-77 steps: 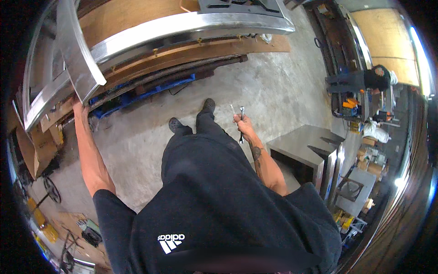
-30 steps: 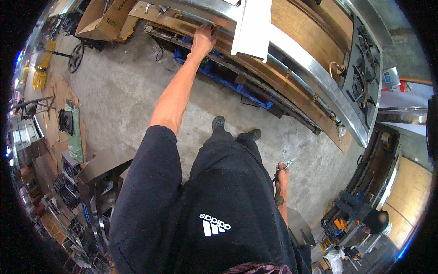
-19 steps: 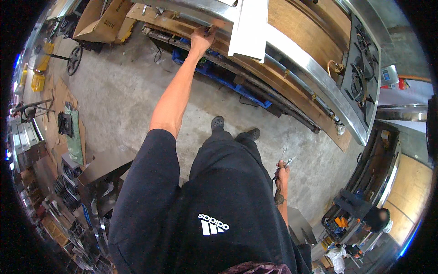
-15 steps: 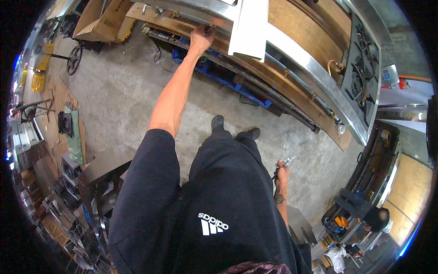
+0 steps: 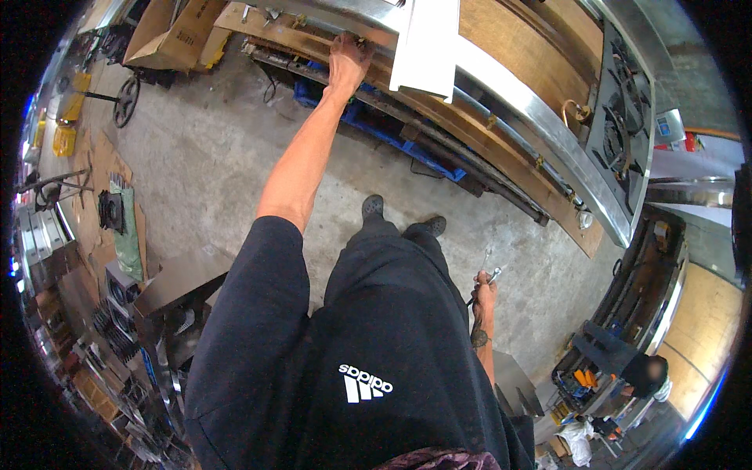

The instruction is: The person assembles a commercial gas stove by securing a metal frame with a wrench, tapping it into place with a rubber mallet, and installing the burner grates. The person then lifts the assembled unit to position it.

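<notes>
My left hand (image 5: 351, 59) reaches forward to the gas pipe under the metal front rail (image 5: 517, 82) of a large stove. Its fingers are curled in at the pipe, and what they grip is hidden behind them. Small brass valves (image 5: 491, 123) sit along the same pipe to the right. Down by my right thigh, my right hand (image 5: 485, 296) is closed round a silver wrench (image 5: 494, 276), whose head sticks out past the fingers. A white metal panel (image 5: 427, 51) lies across the rail just right of my left hand.
Black burners (image 5: 615, 133) are at the stove's right end. Beneath it a wooden board (image 5: 580, 235) and blue crates (image 5: 384, 137) show. A cardboard box (image 5: 172, 35) stands far left; a metal sheet (image 5: 184, 282) is near left. Another person (image 5: 627, 368) works at the right.
My left hand has turned a little at the pipe, its back now more to view. The wrench in my right hand has shifted slightly; the hand stays by my thigh.
</notes>
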Action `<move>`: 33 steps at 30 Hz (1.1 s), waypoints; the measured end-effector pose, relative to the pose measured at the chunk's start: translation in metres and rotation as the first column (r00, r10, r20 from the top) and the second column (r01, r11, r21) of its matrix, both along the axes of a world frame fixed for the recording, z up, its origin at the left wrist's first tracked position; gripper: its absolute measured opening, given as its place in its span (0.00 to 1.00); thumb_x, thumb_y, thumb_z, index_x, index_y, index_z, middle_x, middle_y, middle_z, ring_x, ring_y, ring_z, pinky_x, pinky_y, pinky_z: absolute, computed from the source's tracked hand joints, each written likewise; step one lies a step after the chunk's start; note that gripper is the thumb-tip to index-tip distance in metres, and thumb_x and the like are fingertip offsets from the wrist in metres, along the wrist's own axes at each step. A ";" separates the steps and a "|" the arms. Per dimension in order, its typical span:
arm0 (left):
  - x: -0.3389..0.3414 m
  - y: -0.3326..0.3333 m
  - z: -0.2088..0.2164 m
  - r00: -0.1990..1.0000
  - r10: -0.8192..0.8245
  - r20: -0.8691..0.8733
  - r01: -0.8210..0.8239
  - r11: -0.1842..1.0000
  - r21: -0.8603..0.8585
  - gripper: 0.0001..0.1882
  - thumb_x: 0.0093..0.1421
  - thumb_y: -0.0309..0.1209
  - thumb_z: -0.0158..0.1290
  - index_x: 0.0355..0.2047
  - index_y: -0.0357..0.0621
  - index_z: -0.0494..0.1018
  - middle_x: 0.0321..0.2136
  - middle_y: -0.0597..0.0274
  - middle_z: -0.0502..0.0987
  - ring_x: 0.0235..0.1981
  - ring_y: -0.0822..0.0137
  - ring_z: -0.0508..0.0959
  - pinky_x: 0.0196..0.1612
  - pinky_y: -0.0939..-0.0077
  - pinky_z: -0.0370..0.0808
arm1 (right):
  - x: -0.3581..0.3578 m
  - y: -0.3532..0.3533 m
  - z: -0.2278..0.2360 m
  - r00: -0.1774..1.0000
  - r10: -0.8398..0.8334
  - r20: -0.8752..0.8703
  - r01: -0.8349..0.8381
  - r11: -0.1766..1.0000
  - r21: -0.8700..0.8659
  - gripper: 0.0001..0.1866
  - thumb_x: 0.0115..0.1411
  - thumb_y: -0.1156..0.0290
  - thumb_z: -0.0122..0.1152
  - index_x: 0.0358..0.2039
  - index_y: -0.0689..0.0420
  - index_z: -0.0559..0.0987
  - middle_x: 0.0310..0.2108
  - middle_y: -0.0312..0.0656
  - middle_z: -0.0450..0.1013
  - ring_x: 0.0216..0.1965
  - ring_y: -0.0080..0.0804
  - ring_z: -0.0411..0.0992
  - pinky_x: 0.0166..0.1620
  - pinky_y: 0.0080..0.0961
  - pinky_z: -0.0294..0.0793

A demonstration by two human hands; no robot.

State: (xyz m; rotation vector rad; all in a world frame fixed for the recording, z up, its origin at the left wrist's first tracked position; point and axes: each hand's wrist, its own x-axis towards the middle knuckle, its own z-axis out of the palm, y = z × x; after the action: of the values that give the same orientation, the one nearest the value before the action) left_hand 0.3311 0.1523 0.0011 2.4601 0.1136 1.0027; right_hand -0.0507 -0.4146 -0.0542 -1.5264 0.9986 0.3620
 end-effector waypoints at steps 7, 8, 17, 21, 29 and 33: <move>0.022 0.001 -0.004 0.955 -0.063 -0.288 -0.161 0.708 -0.687 0.17 0.60 0.34 0.64 0.37 0.28 0.76 0.28 0.44 0.82 0.32 0.47 0.82 0.37 0.56 0.78 | -0.007 -0.002 -0.003 1.000 -0.017 -0.016 0.017 1.000 -0.011 0.13 0.69 0.58 0.64 0.34 0.52 0.76 0.23 0.27 0.68 0.16 0.15 0.55 0.18 0.17 0.54; 0.022 0.002 -0.002 0.965 -0.116 -0.234 -0.135 0.542 -0.829 0.15 0.61 0.32 0.63 0.38 0.29 0.76 0.29 0.45 0.82 0.31 0.50 0.82 0.35 0.58 0.78 | -0.008 -0.003 -0.004 1.000 -0.014 -0.019 0.014 1.000 0.004 0.13 0.69 0.58 0.64 0.34 0.52 0.76 0.23 0.28 0.68 0.16 0.15 0.56 0.18 0.17 0.54; 0.028 0.014 0.004 0.963 -0.221 -0.153 -0.217 -0.303 -0.928 0.14 0.63 0.25 0.63 0.45 0.34 0.74 0.33 0.54 0.79 0.29 0.60 0.79 0.29 0.69 0.83 | -0.003 -0.002 -0.008 0.999 0.008 -0.044 -0.009 1.000 -0.020 0.14 0.68 0.56 0.65 0.42 0.54 0.77 0.26 0.29 0.70 0.20 0.16 0.59 0.22 0.18 0.58; 0.022 0.031 -0.017 0.907 -0.411 -0.091 -0.177 -0.177 -0.968 0.20 0.70 0.34 0.56 0.59 0.41 0.69 0.50 0.53 0.74 0.52 0.56 0.73 0.55 0.54 0.75 | 0.002 0.007 -0.003 0.996 0.056 -0.067 -0.058 0.998 -0.031 0.13 0.69 0.57 0.63 0.39 0.54 0.78 0.24 0.28 0.67 0.20 0.16 0.59 0.22 0.19 0.58; -0.050 0.055 -0.064 0.899 -0.313 -0.305 -0.323 -0.006 -0.946 0.20 0.72 0.40 0.54 0.55 0.37 0.72 0.48 0.57 0.77 0.47 0.63 0.77 0.55 0.64 0.77 | -0.001 -0.011 -0.006 0.998 0.003 0.059 -0.001 0.999 -0.046 0.14 0.68 0.56 0.63 0.40 0.54 0.78 0.25 0.29 0.71 0.21 0.16 0.59 0.23 0.20 0.57; -0.151 0.060 -0.147 0.827 -0.342 -0.446 -0.469 0.018 -0.883 0.14 0.72 0.39 0.53 0.34 0.43 0.76 0.28 0.63 0.78 0.26 0.68 0.77 0.28 0.68 0.74 | 0.018 -0.035 -0.005 0.951 -0.230 0.208 0.228 0.973 0.034 0.13 0.69 0.56 0.63 0.37 0.53 0.77 0.26 0.30 0.72 0.18 0.16 0.57 0.21 0.19 0.55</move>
State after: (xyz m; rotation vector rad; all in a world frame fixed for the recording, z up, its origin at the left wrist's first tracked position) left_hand 0.1805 0.2124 -0.1462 1.1406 0.8640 -0.0855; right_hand -0.0330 -0.4501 -0.0587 -1.3897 0.9907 0.0386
